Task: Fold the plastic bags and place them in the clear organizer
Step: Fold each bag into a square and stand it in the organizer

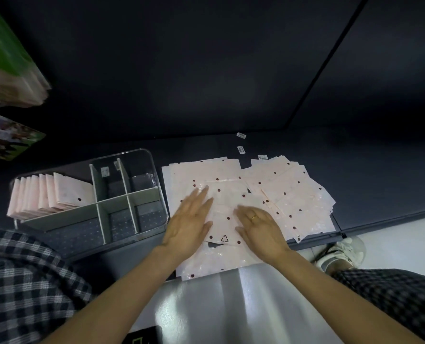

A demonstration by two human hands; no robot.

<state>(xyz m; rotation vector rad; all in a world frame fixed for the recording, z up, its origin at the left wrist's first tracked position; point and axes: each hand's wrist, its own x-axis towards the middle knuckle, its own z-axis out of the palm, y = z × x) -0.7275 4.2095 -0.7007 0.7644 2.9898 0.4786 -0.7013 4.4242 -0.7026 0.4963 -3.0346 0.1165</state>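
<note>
A pale pink plastic bag with dark dots (225, 219) lies on top of a pile of flat bags, a recycling triangle printed near its front edge. My left hand (190, 219) presses flat on its left side with straight fingers. My right hand (258, 225), wearing a gold ring, presses flat on its right side. Left of the pile stands the clear organizer (156, 175) with grey dividers. Several folded pink bags (54, 194) stand upright in its far left compartment.
A second fanned heap of pink bags (298, 194) lies to the right, near the dark table's edge. Small white labels (241, 150) lie behind the pile. Stacked packages (10, 70) sit at the far left. My shoe (343, 252) shows on the floor at right.
</note>
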